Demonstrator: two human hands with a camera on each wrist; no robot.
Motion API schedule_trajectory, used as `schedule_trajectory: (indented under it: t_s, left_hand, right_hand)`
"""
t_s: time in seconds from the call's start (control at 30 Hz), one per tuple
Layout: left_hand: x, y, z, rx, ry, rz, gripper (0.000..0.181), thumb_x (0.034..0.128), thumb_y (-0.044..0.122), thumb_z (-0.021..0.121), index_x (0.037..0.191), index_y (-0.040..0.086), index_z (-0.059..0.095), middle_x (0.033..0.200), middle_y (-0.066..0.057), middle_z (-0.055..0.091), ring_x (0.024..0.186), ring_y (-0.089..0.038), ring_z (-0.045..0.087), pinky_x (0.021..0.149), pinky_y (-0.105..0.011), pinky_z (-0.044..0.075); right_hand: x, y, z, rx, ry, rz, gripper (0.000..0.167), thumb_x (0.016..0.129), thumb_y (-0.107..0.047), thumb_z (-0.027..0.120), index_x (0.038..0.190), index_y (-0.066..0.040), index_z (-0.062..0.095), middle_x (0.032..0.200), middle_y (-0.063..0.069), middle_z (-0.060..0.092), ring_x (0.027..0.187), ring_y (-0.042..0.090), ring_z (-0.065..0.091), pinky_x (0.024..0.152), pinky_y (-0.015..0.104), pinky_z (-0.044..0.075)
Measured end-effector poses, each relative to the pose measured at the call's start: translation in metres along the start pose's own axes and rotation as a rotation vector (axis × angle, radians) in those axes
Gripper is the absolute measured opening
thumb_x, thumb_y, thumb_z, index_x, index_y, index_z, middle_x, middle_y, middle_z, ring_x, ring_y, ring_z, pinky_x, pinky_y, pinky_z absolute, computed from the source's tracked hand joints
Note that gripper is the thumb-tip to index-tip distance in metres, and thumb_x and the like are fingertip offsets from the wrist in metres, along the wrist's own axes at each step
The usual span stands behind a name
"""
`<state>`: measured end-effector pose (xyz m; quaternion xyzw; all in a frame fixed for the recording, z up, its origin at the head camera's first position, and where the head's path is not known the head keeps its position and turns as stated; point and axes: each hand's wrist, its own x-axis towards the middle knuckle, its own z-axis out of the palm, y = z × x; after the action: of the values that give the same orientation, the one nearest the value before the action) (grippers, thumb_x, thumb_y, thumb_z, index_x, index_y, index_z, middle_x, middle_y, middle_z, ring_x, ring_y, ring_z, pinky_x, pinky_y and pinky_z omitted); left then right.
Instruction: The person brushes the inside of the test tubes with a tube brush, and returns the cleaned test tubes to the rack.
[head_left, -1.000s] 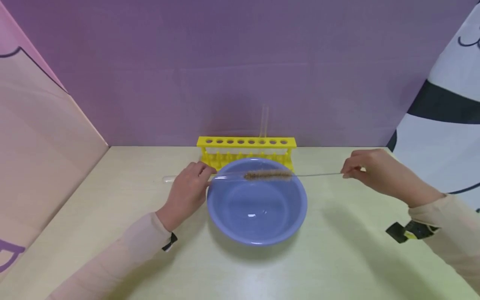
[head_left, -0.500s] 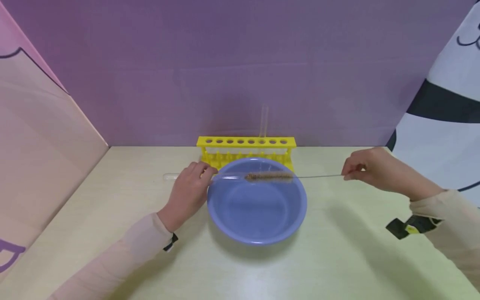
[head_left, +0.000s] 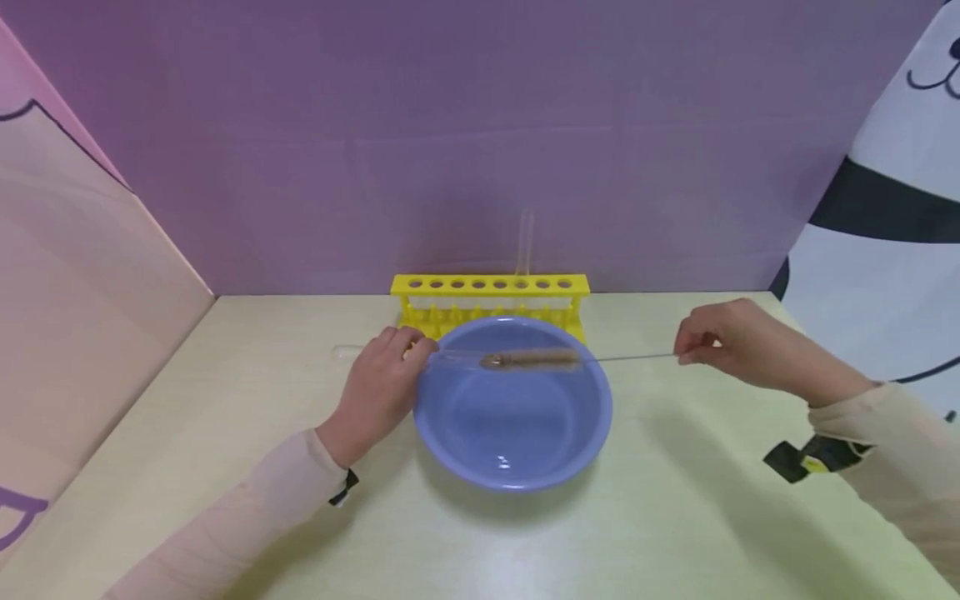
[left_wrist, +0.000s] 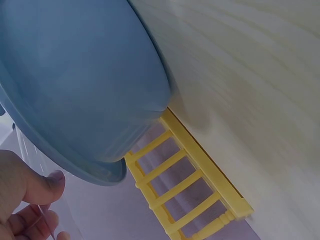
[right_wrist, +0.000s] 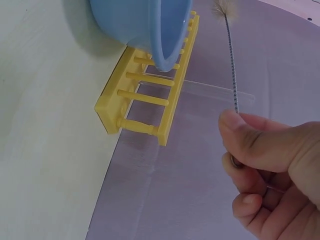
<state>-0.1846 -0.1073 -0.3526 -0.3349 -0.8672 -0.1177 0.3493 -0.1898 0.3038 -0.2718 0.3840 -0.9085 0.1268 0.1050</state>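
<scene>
In the head view, my left hand (head_left: 381, 392) grips a clear glass test tube (head_left: 347, 352) that lies level over the far half of a blue basin (head_left: 513, 479). The rounded end sticks out left of the hand. A test tube brush (head_left: 534, 359) with tan bristles lines up with the tube and appears to be inside its right part; the exact mouth is hard to make out. My right hand (head_left: 738, 346) pinches the brush's thin wire handle (head_left: 630, 357) between thumb and fingers. In the right wrist view, the twisted wire (right_wrist: 232, 65) runs up to the bristles.
Behind the basin stands a yellow test tube rack (head_left: 491, 286), partly hidden by the rim. Another clear test tube (head_left: 525, 242) stands upright in it. A purple backdrop (head_left: 480, 150) rises behind the light table (head_left: 300, 333).
The brush and right hand have shifted slightly left, while the tube's rounded end has moved slightly right. Both hands keep their holds.
</scene>
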Motion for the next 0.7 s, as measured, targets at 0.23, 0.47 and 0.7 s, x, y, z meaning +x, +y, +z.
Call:
schedule_trajectory:
  t_s: [0.23,0.47,0.7]
  left_hand:
    - [0.0,0.002,-0.001,0.001,-0.041,-0.02,0.029,0.0728,-0.012,0.07,0.096,0.004,0.061,0.092,-0.012,0.06,0.08,-0.028,0.054,0.066,-0.034,0.047]
    - [0.0,0.003,-0.002,-0.027,-0.055,-0.026,0.029,0.0729,-0.008,0.073,0.097,0.004,0.062,0.093,-0.011,0.061,0.082,-0.027,0.055,0.068,-0.034,0.047]
    - [-0.001,0.004,-0.002,-0.027,-0.076,-0.038,0.03,0.0723,-0.007,0.075,0.098,0.003,0.063,0.094,-0.011,0.062,0.082,-0.026,0.055,0.068,-0.033,0.048]
  right_hand:
    - [-0.002,-0.007,0.004,-0.066,0.026,0.009,0.032,0.064,0.006,0.081,0.076,-0.018,0.064,0.073,-0.016,0.057,0.063,-0.003,0.051,0.055,0.022,0.048]
    - [-0.002,-0.009,0.007,-0.128,0.073,-0.018,0.031,0.064,0.007,0.08,0.073,-0.017,0.063,0.071,-0.014,0.054,0.062,0.001,0.052,0.055,0.025,0.047]
    - [-0.002,-0.014,0.013,-0.201,0.179,-0.089,0.03,0.06,0.01,0.08,0.073,-0.012,0.064,0.07,-0.007,0.055,0.062,0.01,0.055,0.056,0.03,0.049]
